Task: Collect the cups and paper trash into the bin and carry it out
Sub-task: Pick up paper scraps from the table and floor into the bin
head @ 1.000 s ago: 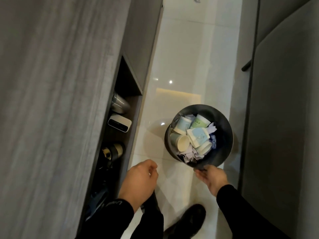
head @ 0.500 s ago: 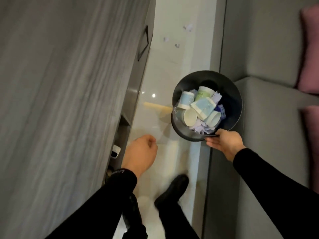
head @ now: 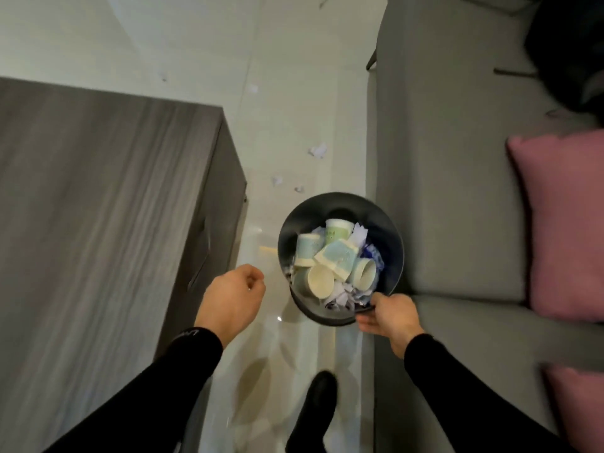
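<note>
Bin (head: 340,207), dark, round: holds paper cups (head: 338,256) and crumpled paper (head: 340,297). Right hand (head: 390,317) grips its near rim. Left hand (head: 233,297) loosely curled, holding nothing.

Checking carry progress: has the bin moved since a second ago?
Yes. The bin, gripped at its rim by the right hand, was carried forward along the cabinet: earlier beside its open shelves, now near its far end.

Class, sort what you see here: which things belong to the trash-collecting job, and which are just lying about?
Job: bin, held by the right hand; cups and paper scraps inside it; crumpled paper on the floor.
Lying about: grey sofa, pink cushion, wooden cabinet.
</note>
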Available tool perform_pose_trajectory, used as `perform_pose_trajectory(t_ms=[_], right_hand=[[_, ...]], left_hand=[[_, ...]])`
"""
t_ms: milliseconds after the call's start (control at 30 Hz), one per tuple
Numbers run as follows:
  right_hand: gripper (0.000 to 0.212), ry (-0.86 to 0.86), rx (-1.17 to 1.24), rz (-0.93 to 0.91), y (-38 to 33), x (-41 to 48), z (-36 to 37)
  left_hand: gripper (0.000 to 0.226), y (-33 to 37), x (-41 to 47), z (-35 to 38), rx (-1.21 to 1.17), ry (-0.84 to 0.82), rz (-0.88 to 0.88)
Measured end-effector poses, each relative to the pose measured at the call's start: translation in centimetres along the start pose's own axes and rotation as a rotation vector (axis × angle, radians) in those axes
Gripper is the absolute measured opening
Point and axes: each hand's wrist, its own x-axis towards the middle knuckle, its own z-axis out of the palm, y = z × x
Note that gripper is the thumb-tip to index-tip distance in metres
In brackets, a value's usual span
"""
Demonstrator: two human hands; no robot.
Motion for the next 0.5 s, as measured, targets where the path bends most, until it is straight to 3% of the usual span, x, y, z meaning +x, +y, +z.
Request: perform_pose_trajectory(t_ms=[300,500], right_hand=[[0.029,-0.001,-0.025,0.030,-15.3,7.3,3.8],[0.022,0.027,-0.014,0.000,-28.3,13.9,10.1]], left_hand=[[0.021,7.3,13.3,-5.6,-0.026,0.012,-0.003],[0.021,10.1,24.4,-8.3,-0.028,-0.109,-0.020]])
